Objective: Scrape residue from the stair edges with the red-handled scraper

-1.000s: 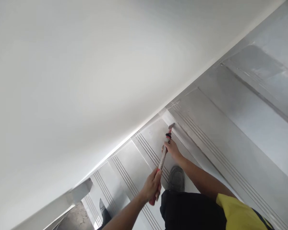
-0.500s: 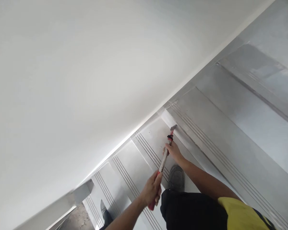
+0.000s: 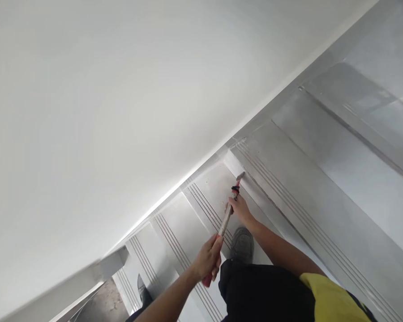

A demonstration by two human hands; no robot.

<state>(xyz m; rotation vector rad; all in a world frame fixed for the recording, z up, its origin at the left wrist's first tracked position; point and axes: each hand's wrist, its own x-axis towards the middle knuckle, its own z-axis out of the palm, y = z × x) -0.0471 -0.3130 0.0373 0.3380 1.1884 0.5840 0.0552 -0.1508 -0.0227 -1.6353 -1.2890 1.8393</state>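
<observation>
- The long-handled tool (image 3: 225,222) lies slantwise just below and right of the frame's centre, its head (image 3: 240,176) up at the riser (image 3: 234,165), close under the edge of the next step.
- The left hand (image 3: 208,258), lower centre, is wrapped around the red end of the handle; from there it seems best placed to supply the push.
- The right hand (image 3: 239,209), above and to the right, grips the shaft near the head, a sensible place for steering; its far fingers are partly hidden.
- Good work here probably calls for short, even strokes, the head held flat to the riser and its corner clear of the step's edge.
- Whether the head's whole edge touches is too small to tell.
- A shoe (image 3: 242,246) stands near the shaft, on the tread (image 3: 218,185) below that riser, so firm footing and controlled strokes matter.
- The wall (image 3: 121,112) fills the upper left; scuffing it seems a risk.
</observation>
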